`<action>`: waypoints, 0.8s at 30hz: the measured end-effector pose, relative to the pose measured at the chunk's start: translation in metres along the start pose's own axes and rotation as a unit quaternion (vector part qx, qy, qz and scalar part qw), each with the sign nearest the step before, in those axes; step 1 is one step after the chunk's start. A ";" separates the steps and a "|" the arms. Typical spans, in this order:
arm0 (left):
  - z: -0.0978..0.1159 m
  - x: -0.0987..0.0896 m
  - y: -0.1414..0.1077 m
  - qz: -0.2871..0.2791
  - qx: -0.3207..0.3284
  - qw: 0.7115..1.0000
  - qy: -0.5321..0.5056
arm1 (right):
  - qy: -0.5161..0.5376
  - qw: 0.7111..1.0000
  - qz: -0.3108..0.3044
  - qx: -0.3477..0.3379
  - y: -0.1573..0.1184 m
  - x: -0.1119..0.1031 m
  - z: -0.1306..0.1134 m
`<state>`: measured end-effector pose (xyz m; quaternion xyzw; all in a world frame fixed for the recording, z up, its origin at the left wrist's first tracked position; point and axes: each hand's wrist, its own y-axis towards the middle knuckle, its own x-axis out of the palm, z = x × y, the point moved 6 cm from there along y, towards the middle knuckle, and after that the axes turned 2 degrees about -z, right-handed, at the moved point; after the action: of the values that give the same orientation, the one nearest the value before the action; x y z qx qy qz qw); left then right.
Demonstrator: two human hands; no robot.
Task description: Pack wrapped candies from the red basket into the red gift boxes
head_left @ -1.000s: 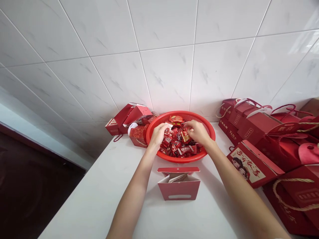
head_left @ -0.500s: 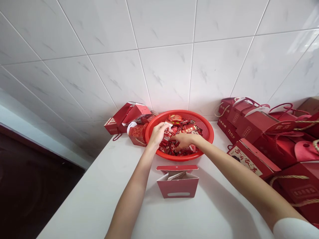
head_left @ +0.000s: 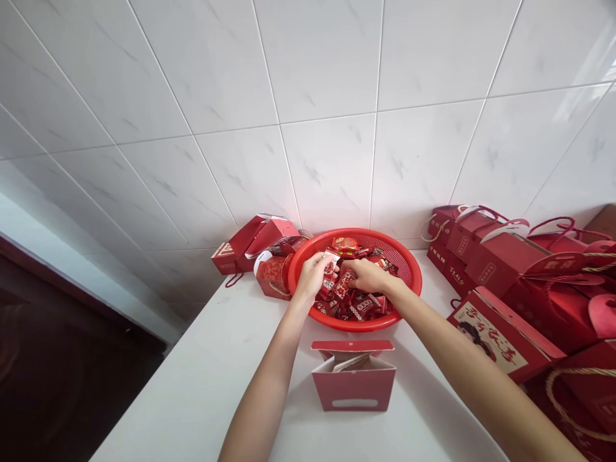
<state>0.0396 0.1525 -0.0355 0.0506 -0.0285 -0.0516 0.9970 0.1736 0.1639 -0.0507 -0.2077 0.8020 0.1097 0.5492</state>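
Observation:
A red plastic basket (head_left: 409, 260) on the white table holds many small red-wrapped candies (head_left: 363, 306). Over its left side, my left hand (head_left: 312, 276) is closed on wrapped candy (head_left: 330, 263) with white and red print. My right hand (head_left: 368, 274) reaches in from the right, its fingers closed on a red patterned candy (head_left: 343, 282) near the basket's middle. In front of the basket stands a small red gift box (head_left: 353, 390), its top flap raised and something pale inside.
Red gift boxes with rope handles (head_left: 513, 256) crowd the right side of the table (head_left: 202, 385). More red boxes (head_left: 262, 240) lie at the left against the tiled wall (head_left: 327, 160). The table's left edge borders a dark floor area.
My right hand has lifted slightly from the pile and now grips a candy. My left hand still holds its candy. The view has tilted, so everything sits lower in the picture.

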 end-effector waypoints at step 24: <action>-0.004 -0.005 0.001 0.030 0.016 0.999 -0.021 | 0.218 0.933 0.256 0.127 -0.008 -0.023 0.041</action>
<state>0.0353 0.1544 -0.0395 0.0646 -0.0518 -0.0225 0.9963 0.2184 0.1779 -0.0444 0.0569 0.9352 0.0962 0.3361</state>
